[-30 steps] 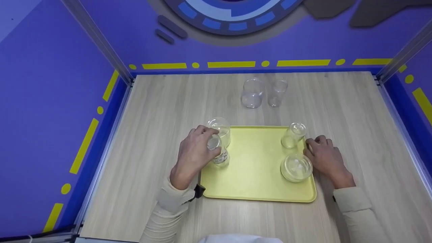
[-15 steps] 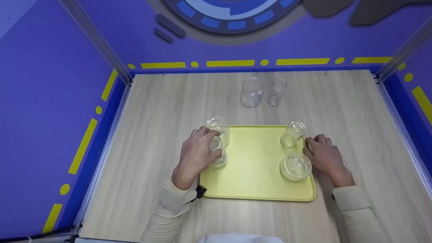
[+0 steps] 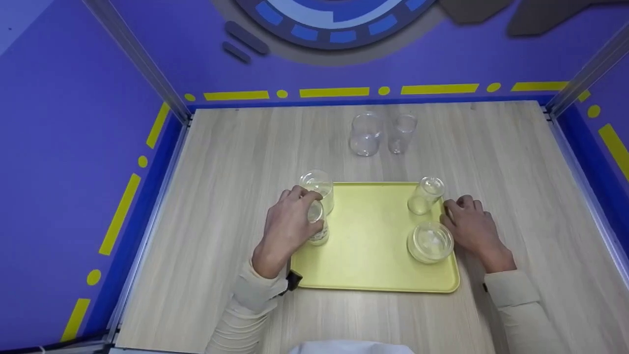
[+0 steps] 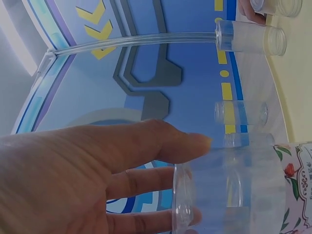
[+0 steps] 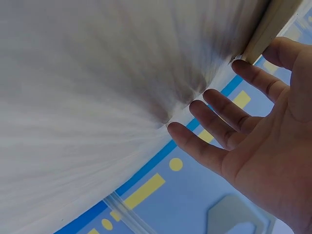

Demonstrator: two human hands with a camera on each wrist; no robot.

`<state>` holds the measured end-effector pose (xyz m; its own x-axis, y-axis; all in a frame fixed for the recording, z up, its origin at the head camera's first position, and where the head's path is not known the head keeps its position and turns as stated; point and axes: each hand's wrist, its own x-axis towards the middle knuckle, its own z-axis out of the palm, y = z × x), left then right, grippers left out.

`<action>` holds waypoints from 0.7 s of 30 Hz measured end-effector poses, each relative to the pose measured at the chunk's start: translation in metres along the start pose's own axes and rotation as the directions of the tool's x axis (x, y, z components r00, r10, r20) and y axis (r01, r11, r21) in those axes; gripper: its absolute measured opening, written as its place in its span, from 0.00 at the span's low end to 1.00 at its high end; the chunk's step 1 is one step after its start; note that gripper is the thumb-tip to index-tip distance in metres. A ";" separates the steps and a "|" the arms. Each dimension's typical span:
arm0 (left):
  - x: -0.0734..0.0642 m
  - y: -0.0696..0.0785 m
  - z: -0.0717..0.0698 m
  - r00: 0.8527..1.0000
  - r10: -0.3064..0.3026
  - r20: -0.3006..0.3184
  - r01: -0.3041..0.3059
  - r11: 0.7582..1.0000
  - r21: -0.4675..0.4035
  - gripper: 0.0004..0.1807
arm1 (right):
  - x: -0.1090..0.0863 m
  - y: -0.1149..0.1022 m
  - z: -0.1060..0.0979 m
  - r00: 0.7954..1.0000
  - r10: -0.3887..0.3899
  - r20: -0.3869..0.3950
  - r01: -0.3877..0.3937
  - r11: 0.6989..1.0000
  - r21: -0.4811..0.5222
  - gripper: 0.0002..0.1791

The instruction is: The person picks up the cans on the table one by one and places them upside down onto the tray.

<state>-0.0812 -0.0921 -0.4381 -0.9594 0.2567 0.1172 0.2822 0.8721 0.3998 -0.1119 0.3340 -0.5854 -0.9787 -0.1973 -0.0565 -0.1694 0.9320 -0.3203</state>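
Note:
In the head view my left hand [image 3: 287, 221] grips a clear glass [image 3: 318, 235] from above by its rim, over the left side of the yellow tray [image 3: 368, 255]. The left wrist view shows thumb and fingers on the rim of this glass [image 4: 243, 190] and a floral label [image 4: 298, 180] lower down. Just behind it stands a wider clear glass [image 3: 322, 182]. My right hand [image 3: 474, 227] rests on the table against the tray's right edge. In the right wrist view its fingers [image 5: 209, 151] are extended, tips on the tabletop, the thumb at the tray's side [image 5: 261, 46].
On the tray's right side stand a tall clear glass [image 3: 425, 196] and a low round glass jar [image 3: 431, 243]. Farther back on the wooden table [image 3: 236, 147] are a wide clear glass [image 3: 366, 135] and a narrow one [image 3: 403, 132]. Blue-purple panels [image 3: 88, 147] enclose the table.
My left hand and the labelled glass have shifted slightly right and settled lower at the tray's left side. The right hand stays in place.

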 end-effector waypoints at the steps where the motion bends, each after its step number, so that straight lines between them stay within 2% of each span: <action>1: 0.000 0.000 0.000 1.000 0.003 0.001 -0.003 1.000 -0.001 0.25 | 0.000 0.000 0.000 1.000 -0.001 -0.002 0.001 1.000 0.000 0.21; 12: -0.003 0.003 0.001 0.999 0.031 0.008 -0.031 0.999 -0.008 0.27 | -0.002 -0.002 0.001 0.998 -0.018 -0.056 0.017 1.000 -0.016 0.19; 21: -0.002 0.004 0.003 0.999 0.031 0.015 -0.031 0.999 -0.022 0.27 | -0.002 -0.003 0.001 0.998 -0.009 -0.055 0.009 1.000 -0.012 0.19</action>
<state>-0.0782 -0.0880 -0.4391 -0.9500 0.2899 0.1163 0.3117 0.8543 0.4159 -0.1093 0.3313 -0.5850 -0.9819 -0.1892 -0.0018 -0.1794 0.9339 -0.3094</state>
